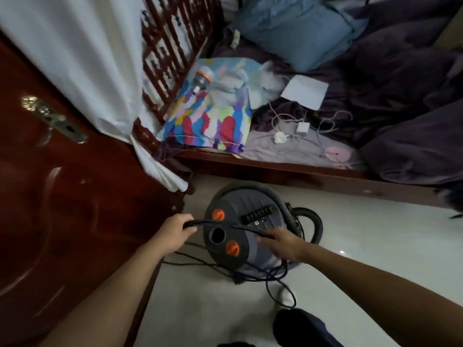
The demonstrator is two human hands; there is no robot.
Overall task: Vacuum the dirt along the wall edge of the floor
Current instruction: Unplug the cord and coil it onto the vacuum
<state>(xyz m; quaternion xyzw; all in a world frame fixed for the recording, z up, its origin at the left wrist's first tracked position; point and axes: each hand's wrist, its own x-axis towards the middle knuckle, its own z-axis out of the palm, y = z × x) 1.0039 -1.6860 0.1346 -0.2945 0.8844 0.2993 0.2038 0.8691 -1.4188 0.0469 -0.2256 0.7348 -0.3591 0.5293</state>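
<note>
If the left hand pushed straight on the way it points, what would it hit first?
Likely the vacuum lid, near its rear orange knob. The left hand, gripping the cord, may sit above the lid; then the bed frame comes next.

The room is dim and the colours look grey. The white curtain [75, 58] at the top left is the brightest part. The shiny red door [62, 209] has pale streaks of glare, and one tiny bright spot shines on the floor [342, 252]. Everything is a bit blurry, mostly the door handle [53, 118]. Straight lines bend near the edges.
</note>
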